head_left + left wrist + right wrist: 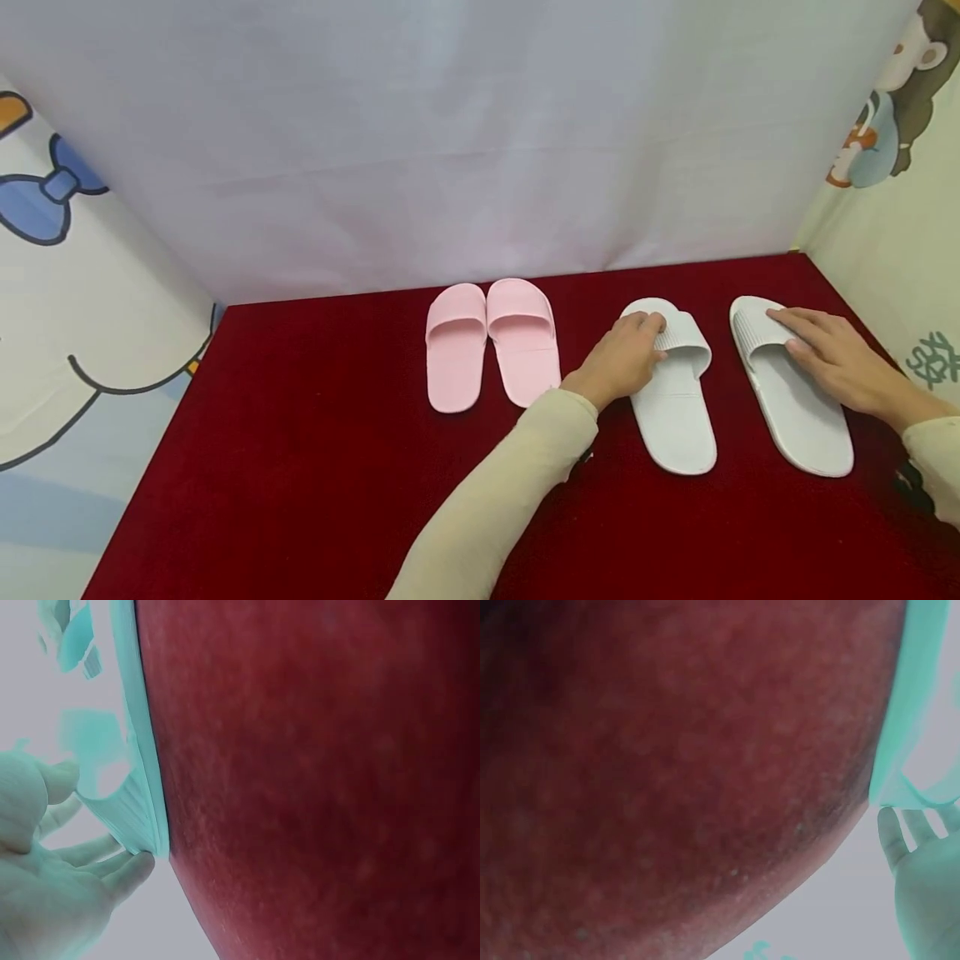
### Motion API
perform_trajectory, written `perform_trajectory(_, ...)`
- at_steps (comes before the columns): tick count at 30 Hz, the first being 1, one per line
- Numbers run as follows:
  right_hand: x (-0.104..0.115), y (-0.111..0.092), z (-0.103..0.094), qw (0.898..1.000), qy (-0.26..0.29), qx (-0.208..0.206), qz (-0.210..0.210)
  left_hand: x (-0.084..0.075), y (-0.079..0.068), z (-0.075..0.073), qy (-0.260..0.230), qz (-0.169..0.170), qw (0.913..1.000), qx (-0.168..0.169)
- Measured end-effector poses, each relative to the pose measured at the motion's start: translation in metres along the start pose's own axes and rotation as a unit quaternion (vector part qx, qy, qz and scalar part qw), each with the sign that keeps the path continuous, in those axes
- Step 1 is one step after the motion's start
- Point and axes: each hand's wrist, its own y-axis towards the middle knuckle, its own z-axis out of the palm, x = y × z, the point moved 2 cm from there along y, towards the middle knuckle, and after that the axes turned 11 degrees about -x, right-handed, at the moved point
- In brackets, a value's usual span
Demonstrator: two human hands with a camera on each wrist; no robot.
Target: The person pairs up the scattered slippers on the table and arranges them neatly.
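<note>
Two white slippers lie apart on the red surface, toes pointing to the wall. My left hand reaches over the left white slipper and grips its ribbed strap from the side, fingers bent over it. In the left wrist view, the thumb and fingertips meet the strap low at the slipper's edge. My right hand rests on the right white slipper, its fingers fairly straight across the strap. Fingertips touch that slipper's side in the right wrist view.
A pair of pink slippers stands side by side to the left of my left hand. The red surface ends at a pale cloth wall behind. Printed panels with cartoon figures flank it left and right.
</note>
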Motion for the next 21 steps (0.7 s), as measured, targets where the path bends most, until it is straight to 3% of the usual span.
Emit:
perform_trajectory(10, 0.014, -0.001, 0.004, 1.000, 0.009, -0.001, -0.014, -0.012, -0.009, -0.001, 0.034, -0.007, 0.9994, -0.007)
perform_trajectory(21, 0.027, -0.006, 0.007, 1.000, 0.008, 0.004, -0.015, -0.022, -0.016, 0.000, 0.032, -0.013, 0.9994, 0.003)
